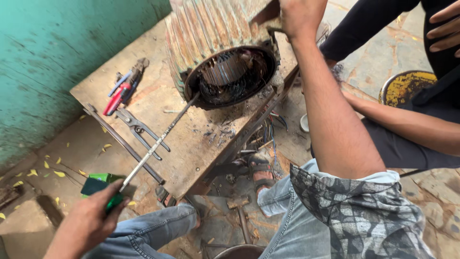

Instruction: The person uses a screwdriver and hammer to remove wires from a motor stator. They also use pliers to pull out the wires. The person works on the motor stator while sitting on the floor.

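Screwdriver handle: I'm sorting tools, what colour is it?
Green, in the head view: screwdriver handle, gripped by left hand.

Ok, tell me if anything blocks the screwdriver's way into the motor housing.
Nothing visible does. The left hand holds the screwdriver, whose shaft runs over the bench and past the pliers, tip already at the lower rim of the motor housing. The right hand steadies the housing's top.

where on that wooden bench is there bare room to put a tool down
Bare wood lies on the bench between the screwdriver shaft and the near right edge, and left of the motor housing. The left end is crowded: red-handled pliers, metal pliers, long rod.
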